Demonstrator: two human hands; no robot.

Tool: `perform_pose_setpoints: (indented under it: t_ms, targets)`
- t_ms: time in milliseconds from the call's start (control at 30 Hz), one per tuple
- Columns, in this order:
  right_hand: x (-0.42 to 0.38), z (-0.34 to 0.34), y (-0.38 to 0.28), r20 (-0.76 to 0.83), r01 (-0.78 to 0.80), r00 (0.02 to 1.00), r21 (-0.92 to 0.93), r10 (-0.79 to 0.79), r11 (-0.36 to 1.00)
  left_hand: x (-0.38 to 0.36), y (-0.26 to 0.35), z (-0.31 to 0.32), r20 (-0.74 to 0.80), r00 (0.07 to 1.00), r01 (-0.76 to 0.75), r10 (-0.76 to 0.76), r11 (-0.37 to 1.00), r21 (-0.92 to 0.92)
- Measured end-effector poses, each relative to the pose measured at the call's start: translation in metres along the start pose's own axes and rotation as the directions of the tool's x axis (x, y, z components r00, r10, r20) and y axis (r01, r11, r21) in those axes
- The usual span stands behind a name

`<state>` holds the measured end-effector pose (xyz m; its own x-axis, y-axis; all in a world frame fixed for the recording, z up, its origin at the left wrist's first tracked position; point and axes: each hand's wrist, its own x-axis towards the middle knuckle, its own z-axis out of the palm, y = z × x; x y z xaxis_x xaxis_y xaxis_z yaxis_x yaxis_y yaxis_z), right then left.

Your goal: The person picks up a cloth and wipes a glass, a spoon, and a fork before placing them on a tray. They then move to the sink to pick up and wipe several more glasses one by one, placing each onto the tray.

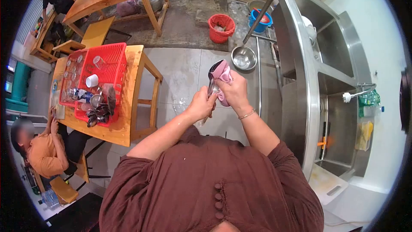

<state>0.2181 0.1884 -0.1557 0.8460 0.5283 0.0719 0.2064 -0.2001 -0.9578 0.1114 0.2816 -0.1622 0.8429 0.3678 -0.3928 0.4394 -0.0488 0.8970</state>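
Both my hands are out in front of me, close together over the tiled floor. My left hand (201, 104) is closed around a shiny metal utensil (212, 87); its exact kind is hard to make out because the fingers and cloth cover part of it. My right hand (234, 90) grips a pink cloth (223, 71) pressed against the utensil. The cloth's upper end is bunched beside a dark part, and a fold hangs below the fingers.
Left, a wooden table (136, 90) bears red baskets (120, 58) with glasses and utensils. A seated person (47, 154) is beside it. At right runs a steel sink (311, 103). Ahead are a metal bowl (243, 58), red bin (221, 34) and blue bucket (259, 23).
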Motion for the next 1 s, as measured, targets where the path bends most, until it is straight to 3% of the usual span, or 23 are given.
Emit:
perform_pose_setpoints:
  t_ms: [67, 100, 133, 167, 200, 267, 300, 333, 400, 467, 533, 567, 633, 733, 767, 833, 867, 933, 967, 1000]
  targets:
    - [0.015, 0.012, -0.007, 0.021, 0.048, 0.999, -0.07, -0.047, 0.996, 0.022, -0.012, -0.019, 0.251, 0.968, 0.084, 0.003, 0.938, -0.336]
    - [0.026, 0.018, -0.007, 0.023, 0.053, 0.998, -0.067, -0.051, 0.996, 0.027, -0.006, -0.031, 0.246, 0.969, 0.081, 0.005, 0.939, -0.336]
    - [0.037, 0.022, -0.004, 0.102, -0.142, 0.987, 0.188, 0.125, 0.972, 0.029, 0.002, -0.043, 0.255, 0.967, 0.116, -0.009, 0.906, -0.408]
    - [0.047, 0.025, -0.003, 0.224, -0.342, 0.936, 0.408, 0.271, 0.846, 0.032, 0.007, -0.055, 0.265, 0.964, 0.152, -0.023, 0.865, -0.477]
    - [0.054, 0.028, -0.005, 0.231, -0.342, 0.936, 0.41, 0.267, 0.846, 0.037, 0.009, -0.067, 0.257, 0.966, 0.149, -0.024, 0.866, -0.478]
    - [0.066, 0.032, -0.011, 0.436, -0.551, 0.831, 0.729, 0.346, 0.406, 0.048, 0.01, -0.089, 0.237, 0.969, 0.175, -0.062, 0.855, -0.488]
    - [0.07, 0.038, -0.006, 0.486, -0.573, 0.817, 0.625, 0.31, 0.531, 0.055, 0.007, -0.095, 0.219, 0.975, 0.153, -0.042, 0.84, -0.521]
    - [0.07, 0.046, -0.002, 0.486, -0.573, 0.817, 0.626, 0.31, 0.529, 0.06, 0.005, -0.099, 0.219, 0.975, 0.154, -0.044, 0.841, -0.519]
    - [0.071, 0.067, -0.003, 0.447, -0.425, 0.877, 0.559, 0.173, 0.712, 0.063, 0.004, -0.102, 0.207, 0.975, 0.156, -0.081, 0.913, -0.376]
    - [0.083, 0.078, 0.001, 0.393, -0.411, 0.895, 0.546, 0.21, 0.73, 0.069, -0.004, -0.108, 0.243, 0.969, 0.139, -0.045, 0.913, -0.383]
    - [0.095, 0.083, 0.002, 0.293, -0.224, 0.948, 0.33, 0.126, 0.917, 0.076, -0.008, -0.117, 0.281, 0.958, 0.18, -0.06, 0.886, -0.428]
    - [0.102, 0.084, 0.001, 0.294, -0.226, 0.947, 0.331, 0.127, 0.916, 0.079, -0.009, -0.117, 0.266, 0.959, 0.212, -0.098, 0.871, -0.443]
    - [0.114, 0.083, 0.0, 0.278, -0.084, 0.956, -0.051, 0.095, 0.995, 0.082, -0.008, -0.116, 0.221, 0.969, 0.199, -0.111, 0.88, -0.431]
    - [0.138, 0.078, 0.009, 0.278, -0.038, 0.955, -0.219, 0.1, 0.975, 0.092, -0.001, -0.118, 0.181, 0.973, 0.214, -0.146, 0.866, -0.452]
    - [0.15, 0.073, 0.015, 0.287, -0.033, 0.953, -0.218, 0.097, 0.975, 0.097, 0.0, -0.121, 0.191, 0.966, 0.246, -0.173, 0.842, -0.48]
    - [0.182, 0.058, 0.034, 0.133, -0.369, 0.921, -0.008, 0.366, 0.929, 0.11, 0.0, -0.139, 0.225, 0.952, 0.297, -0.209, 0.816, -0.496]
    - [0.196, 0.053, 0.044, 0.26, -0.459, 0.887, 0.419, 0.38, 0.783, 0.116, 0.0, -0.148, 0.272, 0.931, 0.353, -0.243, 0.787, -0.505]
    - [0.215, 0.04, 0.02, 0.364, -0.341, 0.889, 0.121, 0.277, 0.932, 0.127, 0.012, -0.156, 0.265, 0.914, 0.4, -0.308, 0.796, -0.454]
    - [0.218, 0.051, 0.019, 0.392, -0.099, 0.919, 0.137, 0.038, 0.986, 0.131, 0.017, -0.155, 0.258, 0.906, 0.412, -0.337, 0.845, -0.342]
    - [0.217, 0.069, 0.017, 0.412, 0.145, 0.889, 0.159, -0.199, 0.977, 0.134, 0.021, -0.153, 0.25, 0.896, 0.421, -0.366, 0.879, -0.223]
